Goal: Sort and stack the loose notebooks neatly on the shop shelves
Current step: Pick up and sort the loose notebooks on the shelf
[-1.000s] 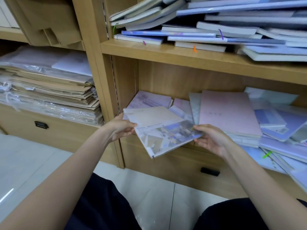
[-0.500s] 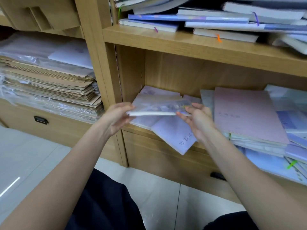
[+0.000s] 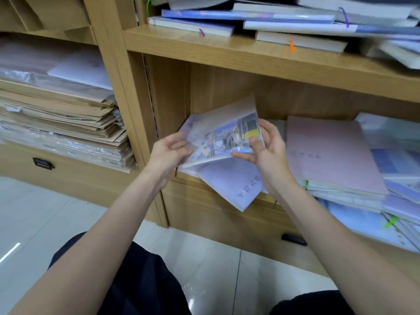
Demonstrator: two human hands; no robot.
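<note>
Now both hands are on one notebook point(image 3: 223, 136), a thin one with a photo cover: the left hand point(image 3: 169, 153) pinches its lower left edge and the right hand point(image 3: 264, 144) grips its right end, thumb on the cover and fingers behind. It is tilted up on its lower edge, cover facing the person, long axis running left to right and rising toward the right, just in front of the lower shelf point(image 3: 268, 197) opening. Its likely spot lies straight ahead and below, on the lavender notebook point(image 3: 231, 185) that juts over the shelf edge; both hands seem equally near. To the right sits the pink notebook point(image 3: 329, 153) on its stack. Half a second ago the held notebook lay nearly flat and edge-on; it has since tipped up.
</note>
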